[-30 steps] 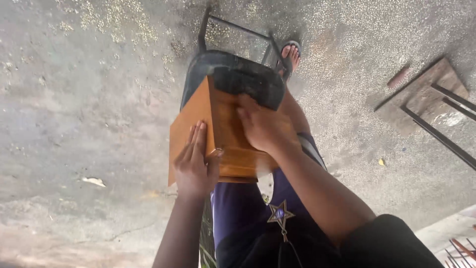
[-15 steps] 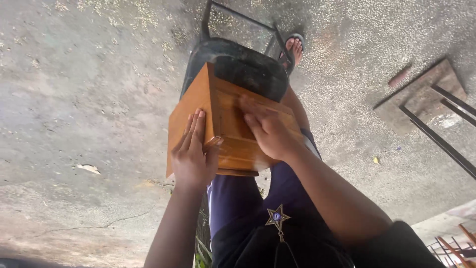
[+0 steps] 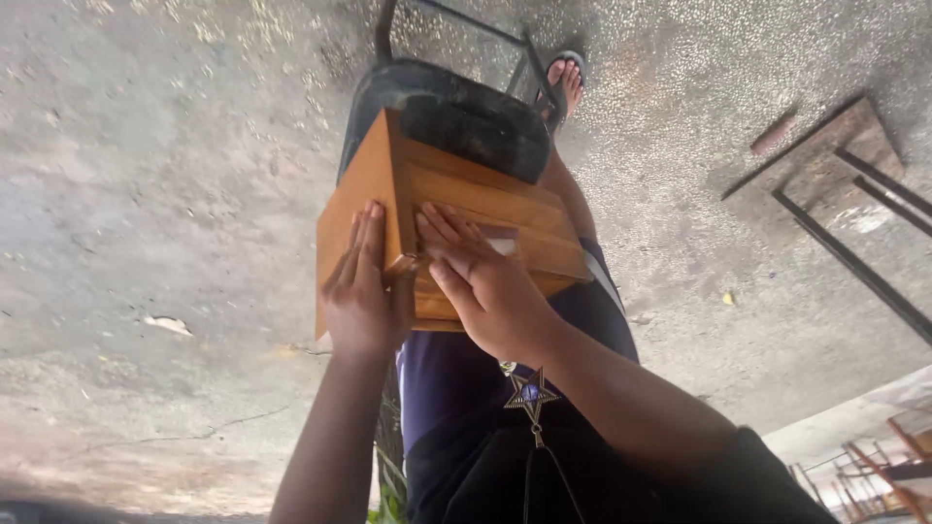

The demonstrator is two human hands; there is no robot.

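A brown wooden box (image 3: 485,194) rests tilted against a black padded seat (image 3: 437,107). My left hand (image 3: 364,281) grips the box's left side, fingers flat on the side panel and thumb hooked over the front corner. On the box's front face my right hand (image 3: 485,281) lies flat, fingers stretched toward the corner. A small pale patch (image 3: 502,245) shows by its fingers; I cannot tell what it is.
The seat has a dark metal frame (image 3: 456,19). A foot in a sandal (image 3: 565,80) stands on the rough concrete ground (image 3: 146,146). A wooden stool with metal legs (image 3: 825,165) lies at the right. A star pendant (image 3: 531,393) hangs over purple and black clothing.
My right hand has slid from the box's upper front face toward the near corner beside my left thumb. My left hand has kept its grip on the side.
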